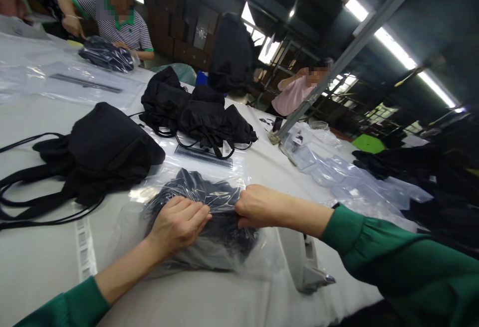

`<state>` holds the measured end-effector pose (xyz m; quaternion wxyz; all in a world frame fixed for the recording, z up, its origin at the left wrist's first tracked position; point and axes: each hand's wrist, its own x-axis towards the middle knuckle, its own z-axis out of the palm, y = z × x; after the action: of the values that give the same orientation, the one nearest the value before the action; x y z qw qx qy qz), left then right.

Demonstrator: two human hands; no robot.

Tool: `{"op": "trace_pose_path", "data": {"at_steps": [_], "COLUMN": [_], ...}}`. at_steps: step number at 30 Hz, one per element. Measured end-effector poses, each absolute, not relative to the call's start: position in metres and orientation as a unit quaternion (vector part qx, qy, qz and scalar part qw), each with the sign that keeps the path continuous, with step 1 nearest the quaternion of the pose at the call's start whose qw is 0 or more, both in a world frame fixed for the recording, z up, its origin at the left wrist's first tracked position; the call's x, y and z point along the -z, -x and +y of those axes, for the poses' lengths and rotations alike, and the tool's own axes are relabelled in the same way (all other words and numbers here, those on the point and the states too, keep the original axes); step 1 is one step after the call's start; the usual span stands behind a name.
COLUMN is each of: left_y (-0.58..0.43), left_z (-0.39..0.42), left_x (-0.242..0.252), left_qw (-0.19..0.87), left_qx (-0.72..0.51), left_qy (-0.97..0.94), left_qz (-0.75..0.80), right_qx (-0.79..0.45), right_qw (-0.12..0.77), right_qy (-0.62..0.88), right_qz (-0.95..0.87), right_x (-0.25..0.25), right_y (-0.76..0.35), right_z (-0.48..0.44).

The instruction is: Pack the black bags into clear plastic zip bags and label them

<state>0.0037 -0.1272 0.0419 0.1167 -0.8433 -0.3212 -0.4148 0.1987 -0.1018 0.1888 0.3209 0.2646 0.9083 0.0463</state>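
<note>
A clear plastic bag [220, 254] with a folded black item inside lies on the white table [127, 294], in front of me. On the bag's upper left part rests my left hand [179, 221], its fingers pressed together over the plastic. My right hand [250, 206] is closed in a fist at the bag's right side, gripping the plastic edge. Past the bag, a printed plastic bag [204, 156] lies flat. A black drawstring bag [112, 147] is to the left, its straps trailing.
More black bags [202, 112] are heaped beyond. A grey tape dispenser [307, 267] stands at the right, near a metal post [337, 63] and loose plastic bags [348, 177]. A person [123, 25] handles a wrapped bundle [107, 55]; another person [294, 95] is farther back.
</note>
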Motion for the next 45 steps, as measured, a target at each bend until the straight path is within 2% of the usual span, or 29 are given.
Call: {"op": "trace_pose_path", "data": {"at_steps": [10, 15, 18, 21, 25, 27, 32, 35, 38, 41, 45], "left_y": [-0.005, -0.007, -0.006, -0.005, -0.007, -0.009, 0.0, 0.026, 0.056, 0.072, 0.075], "left_z": [-0.126, -0.124, -0.124, -0.125, -0.126, -0.126, -0.128, -0.127, -0.125, -0.124, -0.127], "left_x": [-0.045, -0.042, -0.042, -0.042, -0.041, -0.041, -0.041, -0.038, -0.032, -0.026, -0.021], "left_qw": [0.107, 0.095, 0.096, 0.093, 0.091, 0.094, 0.102, 0.089, 0.003, -0.116, -0.162], "left_qx": [0.418, 0.427, 0.429, 0.43, 0.438, 0.437, 0.4, 0.371, 0.384, 0.394, 0.401], "left_qy": [0.847, 0.845, 0.845, 0.843, 0.84, 0.84, 0.858, 0.848, 0.815, 0.801, 0.788], "left_qz": [-0.311, -0.308, -0.303, -0.308, -0.307, -0.309, -0.306, -0.368, -0.435, -0.436, -0.438], "right_qx": [-0.055, -0.033, -0.02, -0.019, -0.025, -0.003, 0.09, 0.117, 0.117, 0.114, 0.104], "right_qw": [0.377, 0.364, 0.306, 0.21, -0.045, -0.127, -0.158, -0.154, -0.148, -0.156, -0.246], "right_qy": [-0.221, -0.223, -0.278, -0.337, -0.356, -0.367, -0.416, -0.424, -0.424, -0.429, -0.52], "right_qz": [0.898, 0.904, 0.91, 0.918, 0.933, 0.922, 0.891, 0.885, 0.886, 0.883, 0.811], "right_x": [-0.195, -0.187, -0.183, -0.182, -0.169, -0.152, -0.103, -0.092, -0.092, -0.096, -0.102], "right_y": [-0.184, -0.189, -0.21, -0.241, -0.266, -0.266, -0.259, -0.264, -0.266, -0.271, -0.312], "right_z": [-0.087, -0.074, -0.061, -0.061, -0.106, -0.133, -0.152, -0.141, -0.136, -0.143, -0.176]}}
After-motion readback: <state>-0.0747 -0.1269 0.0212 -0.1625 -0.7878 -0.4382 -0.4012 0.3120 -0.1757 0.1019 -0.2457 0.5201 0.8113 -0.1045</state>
